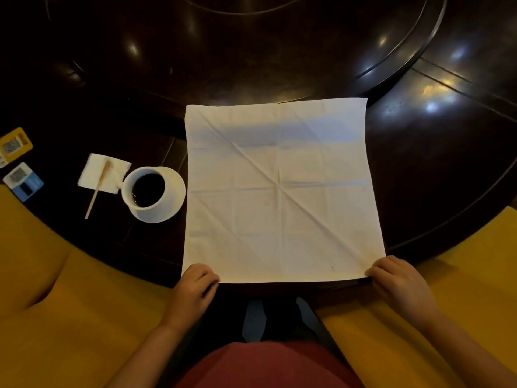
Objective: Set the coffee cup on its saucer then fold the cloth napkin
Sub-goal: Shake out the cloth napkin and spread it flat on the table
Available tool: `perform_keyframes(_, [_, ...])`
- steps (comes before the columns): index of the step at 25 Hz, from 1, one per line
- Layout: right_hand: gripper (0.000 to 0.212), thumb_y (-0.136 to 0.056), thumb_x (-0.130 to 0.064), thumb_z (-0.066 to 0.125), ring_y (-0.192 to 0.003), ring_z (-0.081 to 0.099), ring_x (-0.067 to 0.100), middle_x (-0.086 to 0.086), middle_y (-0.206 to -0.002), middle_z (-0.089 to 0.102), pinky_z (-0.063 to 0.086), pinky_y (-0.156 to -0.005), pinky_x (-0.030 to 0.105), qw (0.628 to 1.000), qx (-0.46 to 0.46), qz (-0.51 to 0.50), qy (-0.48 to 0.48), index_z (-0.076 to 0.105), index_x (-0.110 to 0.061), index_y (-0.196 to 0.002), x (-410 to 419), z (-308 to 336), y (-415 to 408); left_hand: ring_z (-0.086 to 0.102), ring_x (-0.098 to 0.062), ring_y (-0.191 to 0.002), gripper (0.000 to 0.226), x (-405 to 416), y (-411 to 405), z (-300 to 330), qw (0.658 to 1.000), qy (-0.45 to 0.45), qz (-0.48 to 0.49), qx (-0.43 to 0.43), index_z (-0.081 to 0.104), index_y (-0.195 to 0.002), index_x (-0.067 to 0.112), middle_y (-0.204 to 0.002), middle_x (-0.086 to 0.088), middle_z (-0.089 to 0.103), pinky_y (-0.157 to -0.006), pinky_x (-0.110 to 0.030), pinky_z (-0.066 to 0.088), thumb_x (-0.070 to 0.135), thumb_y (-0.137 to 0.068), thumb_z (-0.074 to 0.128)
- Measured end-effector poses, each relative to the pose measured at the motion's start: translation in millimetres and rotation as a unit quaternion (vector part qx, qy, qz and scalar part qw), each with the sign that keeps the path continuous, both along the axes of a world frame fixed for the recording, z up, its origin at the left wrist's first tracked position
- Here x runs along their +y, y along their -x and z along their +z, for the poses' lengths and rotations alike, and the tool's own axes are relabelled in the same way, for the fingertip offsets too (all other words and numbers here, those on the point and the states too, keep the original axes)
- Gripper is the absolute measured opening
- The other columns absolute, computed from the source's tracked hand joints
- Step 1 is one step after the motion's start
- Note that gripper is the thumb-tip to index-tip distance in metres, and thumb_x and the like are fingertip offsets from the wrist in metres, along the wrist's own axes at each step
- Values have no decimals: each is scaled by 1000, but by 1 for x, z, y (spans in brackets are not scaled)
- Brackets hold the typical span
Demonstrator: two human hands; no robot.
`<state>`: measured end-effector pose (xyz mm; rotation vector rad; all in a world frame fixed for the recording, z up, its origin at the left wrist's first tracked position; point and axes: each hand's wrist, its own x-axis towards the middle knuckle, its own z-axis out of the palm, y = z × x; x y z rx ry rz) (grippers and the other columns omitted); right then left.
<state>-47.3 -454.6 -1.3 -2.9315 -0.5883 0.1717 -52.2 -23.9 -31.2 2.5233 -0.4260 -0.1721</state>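
From the head camera we look down on a dark, glossy round table with a raised turntable filling its far middle. Near the table's left edge we see two small printed cards, one yellow and one blue; what is printed on them is too blurred for us to read. Just right of them lies a small white paper napkin with a wooden stir stick resting across it, its lower end reaching onto the bare table. Nothing lies on the cloth or between it and our hands.

The white coffee cup stands on its white saucer, just beside the paper napkin and close to the cloth's left edge, apart from it. The cup holds dark coffee, well up toward the rim.

The white cloth napkin lies spread flat and square at the table's near edge, crossed by old fold creases, its far edge reaching the turntable's rim. Our left hand pinches the cloth's near left corner with curled fingers, and our right hand pinches the near right corner in the same way. Yellow seat cushions flank us below the table's near edge.
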Motion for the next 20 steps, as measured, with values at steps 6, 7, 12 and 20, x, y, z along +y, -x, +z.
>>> perform_keyframes(6, [45, -95, -37, 30, -126, 41, 23, 9, -131, 55, 28, -104, 47, 992, -32, -89, -86, 51, -13, -127, 73, 6, -17, 48, -22, -116, 40, -40, -27, 19, 995, -21, 71, -66, 57, -118, 7, -120, -11, 59, -98, -33, 35, 32, -90, 43])
perform_keyframes(7, [46, -96, -34, 27, -133, 32, 23, 9, -140, 45, 23, -108, 48, 991, -23, -96, -94, 44, -13, -133, 100, 2, -27, 40, -24, -128, 45, -59, -39, 21, 995, -38, 68, -70, 50, -128, 7, -134, -12, 51, -104, -38, 28, 30, -91, 39])
perform_keyframes(12, [52, -98, -36, 11, -143, 3, 19, 9, -151, 25, 6, -112, 49, 993, 27, -102, -45, 24, -15, -144, 177, -40, -60, 14, -23, -142, 60, -115, -73, -4, 979, -199, 46, -12, 19, -147, 19, -155, -8, 19, -109, -55, 14, 36, -90, 29])
perform_keyframes(20, [68, -93, -54, 10, -143, 5, 18, 6, -155, 14, 5, -114, 44, 986, 24, -166, 23, 13, -15, -147, 70, -50, -75, 6, -19, -144, 66, -46, -87, -26, 975, -204, 92, 4, 20, -149, 21, -157, -6, 13, -113, -41, 7, 47, -89, 31])
